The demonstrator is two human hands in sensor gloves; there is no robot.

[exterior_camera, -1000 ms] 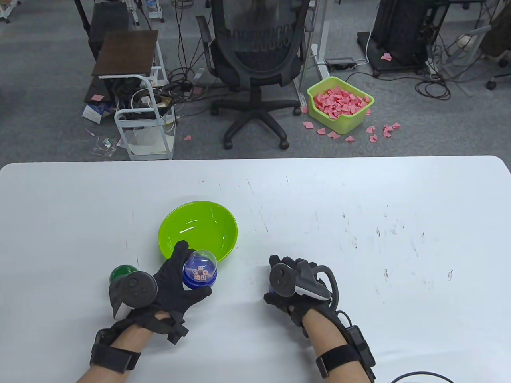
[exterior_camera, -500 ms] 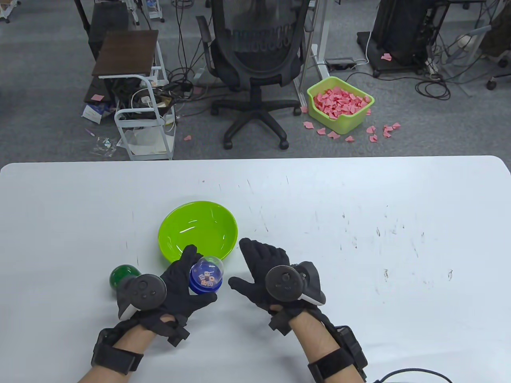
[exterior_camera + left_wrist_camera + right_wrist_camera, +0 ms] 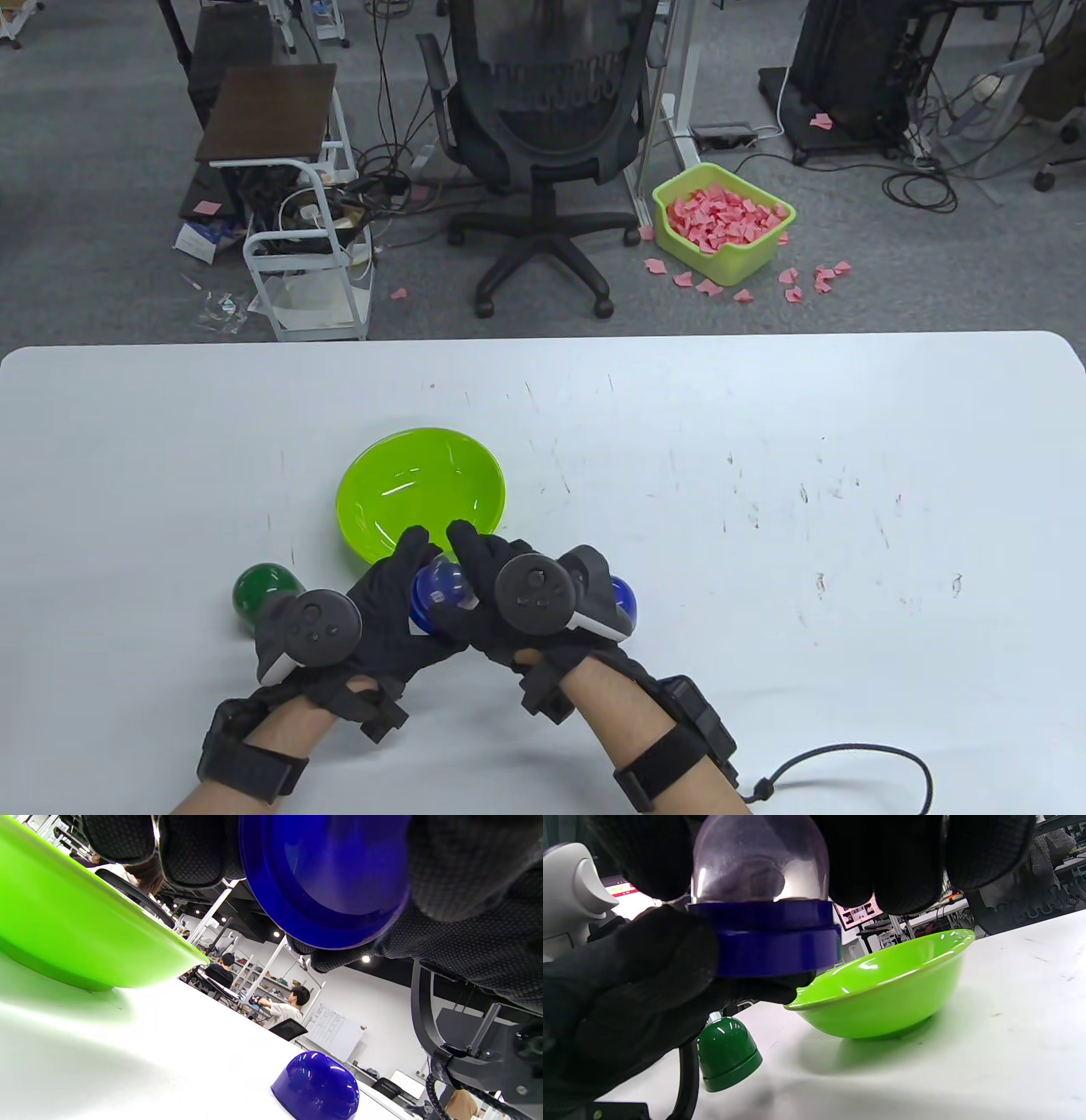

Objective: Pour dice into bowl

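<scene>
My left hand (image 3: 399, 586) grips a dice capsule (image 3: 437, 590) by its blue base (image 3: 326, 878), just above the table at the near rim of the green bowl (image 3: 420, 488). My right hand (image 3: 475, 564) has its fingers (image 3: 882, 861) around the capsule's clear dome (image 3: 759, 857), above the blue base (image 3: 772, 938). The hands hide the dice inside. The bowl also shows in the left wrist view (image 3: 63, 921) and the right wrist view (image 3: 891, 993), and looks empty.
A green capsule (image 3: 259, 586) stands on the table left of my left hand; it also shows in the right wrist view (image 3: 725, 1052). A blue dome-shaped cap (image 3: 626, 594) lies on the table right of my right hand, also in the left wrist view (image 3: 316, 1088).
My right hand left the blue cap, opened, moved left and closed its fingers on the capsule's dome. My left hand shifted the capsule slightly right.
</scene>
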